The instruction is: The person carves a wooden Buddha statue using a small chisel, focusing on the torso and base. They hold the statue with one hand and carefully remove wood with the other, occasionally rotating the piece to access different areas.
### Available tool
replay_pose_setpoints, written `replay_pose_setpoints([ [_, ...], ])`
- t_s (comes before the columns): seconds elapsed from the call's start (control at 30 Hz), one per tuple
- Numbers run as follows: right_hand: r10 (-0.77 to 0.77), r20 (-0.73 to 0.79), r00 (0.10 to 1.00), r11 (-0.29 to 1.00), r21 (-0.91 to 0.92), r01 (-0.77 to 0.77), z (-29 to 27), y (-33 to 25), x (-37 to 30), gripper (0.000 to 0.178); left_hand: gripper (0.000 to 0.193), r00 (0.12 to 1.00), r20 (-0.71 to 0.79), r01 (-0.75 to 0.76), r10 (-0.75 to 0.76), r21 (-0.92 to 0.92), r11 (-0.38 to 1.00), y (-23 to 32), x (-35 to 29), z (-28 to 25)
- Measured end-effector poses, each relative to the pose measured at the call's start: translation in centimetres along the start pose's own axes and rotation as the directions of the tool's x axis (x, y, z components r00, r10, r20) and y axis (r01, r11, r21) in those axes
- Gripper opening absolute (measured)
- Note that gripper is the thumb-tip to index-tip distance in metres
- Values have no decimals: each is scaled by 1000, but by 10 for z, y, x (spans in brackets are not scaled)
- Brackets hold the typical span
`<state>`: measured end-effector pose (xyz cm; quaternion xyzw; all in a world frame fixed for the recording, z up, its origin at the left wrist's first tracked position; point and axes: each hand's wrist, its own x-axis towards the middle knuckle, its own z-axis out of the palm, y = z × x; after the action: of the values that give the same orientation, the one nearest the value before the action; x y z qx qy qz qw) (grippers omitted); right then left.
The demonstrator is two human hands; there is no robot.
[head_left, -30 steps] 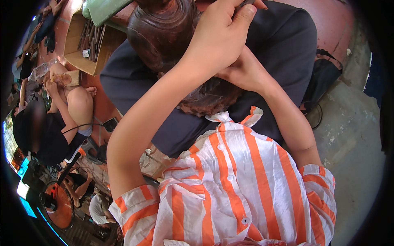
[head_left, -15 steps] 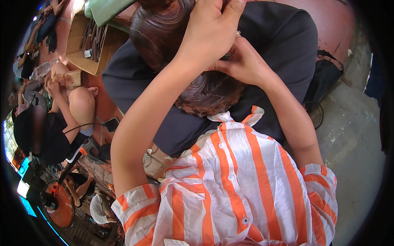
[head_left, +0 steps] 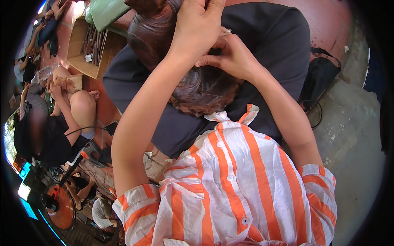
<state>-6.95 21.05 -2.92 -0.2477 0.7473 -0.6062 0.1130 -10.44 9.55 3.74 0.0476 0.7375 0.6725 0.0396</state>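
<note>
Reddish tiled floor (head_left: 105, 110) at upper left carries an open cardboard box (head_left: 110, 50); at upper centre, a dark-trousered lap (head_left: 279, 49) supports a carved brown wooden piece (head_left: 207, 91).

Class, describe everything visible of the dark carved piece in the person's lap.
The dark brown carving looks like wood, its glossy surface cut with curved grooves and swelling into rounded forms; the end nearest the striped shirt is rough and ragged. It lies against the dark trousers, its far part cut off by the picture's upper edge. The left forearm crosses in front of it; the right hand seems to touch it, though contact is partly hidden.
</note>
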Motion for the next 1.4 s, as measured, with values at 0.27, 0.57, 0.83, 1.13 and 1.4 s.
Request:
replay_pose_setpoints([
  [0.27, -7, -49, 999, 998, 60, 10, 4, 3, -1, 29, 12, 979, 6, -203, 204, 156, 967, 8, -4, 4],
  [0.57, -153, -57, 987, 988, -41, 151, 5, 5, 1, 30, 12, 939, -23, -341, 344, 87, 936, -15, 6, 0],
  [0.83, -159, -118, 980, 987, -54, 154, 8, 5, 0, 30, 12, 973, -49, -217, 228, 157, 963, 0, 3, 1],
  [1.13, -213, -25, 977, 977, -36, 212, 0, 8, 0, 28, 13, 979, -117, -156, 165, 80, 984, 2, -4, 6],
  [1.4, -93, -151, 984, 994, 44, 101, 9, 3, -2, 27, 13, 954, -39, -282, 297, 217, 935, 9, -8, 10],
])
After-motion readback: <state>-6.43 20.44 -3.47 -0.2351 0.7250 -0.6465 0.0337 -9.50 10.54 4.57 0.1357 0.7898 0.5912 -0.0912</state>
